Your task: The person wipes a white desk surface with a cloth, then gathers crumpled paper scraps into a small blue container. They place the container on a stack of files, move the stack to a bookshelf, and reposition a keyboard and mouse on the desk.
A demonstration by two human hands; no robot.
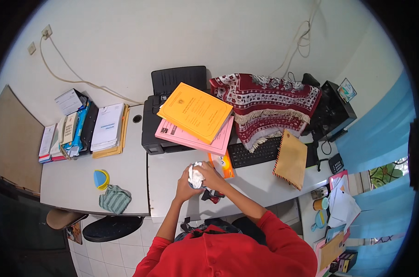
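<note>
Both hands are together over the front of the white desk. My left hand [184, 187] is wrapped around the side of a dark round container [198, 185], seen from above. Crumpled white tissue or cloth [196, 176] fills its mouth, and the fingers of my right hand [211, 176] press on it from the right. Beneath and beside my right wrist lie small black and red items [213, 198], partly hidden. An orange packet [223, 166] lies just behind my right hand, partly under a pink booklet [213, 144].
A yellow booklet [197, 112] tops the pink one on a black printer [149, 131]. To the right are a patterned red cloth [271, 97], a keyboard [254, 154] and a brown envelope [291, 161]. A folded green cloth [115, 199] lies at the left desk's front edge.
</note>
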